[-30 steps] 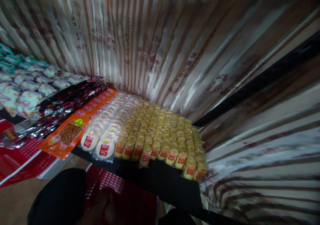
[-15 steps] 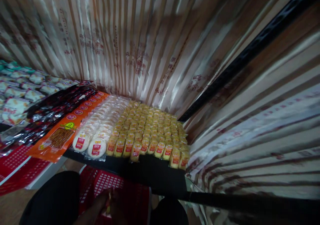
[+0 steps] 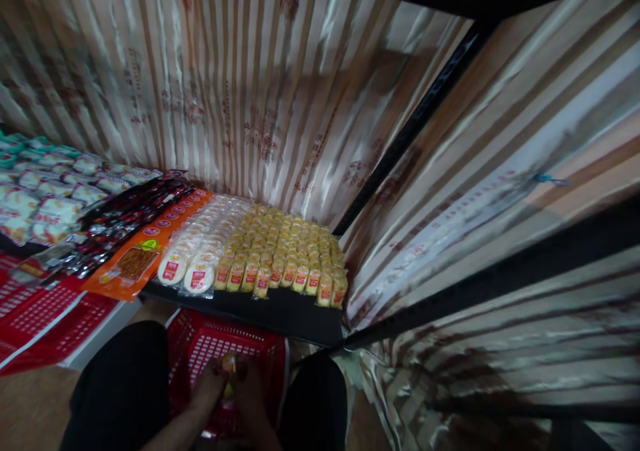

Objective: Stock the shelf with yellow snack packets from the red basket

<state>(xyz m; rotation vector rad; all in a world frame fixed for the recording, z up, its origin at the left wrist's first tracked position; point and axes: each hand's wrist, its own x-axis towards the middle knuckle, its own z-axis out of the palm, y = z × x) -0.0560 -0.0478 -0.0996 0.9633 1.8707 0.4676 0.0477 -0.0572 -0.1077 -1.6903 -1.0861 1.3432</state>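
Low in the head view, my left hand (image 3: pixel 210 383) and my right hand (image 3: pixel 249 385) come together over a red plastic basket (image 3: pixel 273 344) between my knees. Their fingers are closed on a small yellow wrapped snack packet (image 3: pixel 229 363), which partly shows between them. Dim light hides the exact finger grip. Beyond the basket, similar yellow snack packets (image 3: pixel 280 251) with red labels stand in tight rows on a black shelf (image 3: pixel 280 317). Left of them are rows of round white wrapped crackers (image 3: pixel 197 276).
Further left lie an orange snack bag (image 3: pixel 127 264), dark shiny packets (image 3: pixel 127 214) and white packets (image 3: pixel 55 207). A second red basket (image 3: pixel 45 324) stands at the lower left. Black metal posts (image 3: pixel 415 121) and striped sheeting (image 3: pixel 240 91) enclose the shelf.
The view has shifted, so the shelf rows appear further left and slightly higher. Both hands now show more fully above the basket, still together at the packet.
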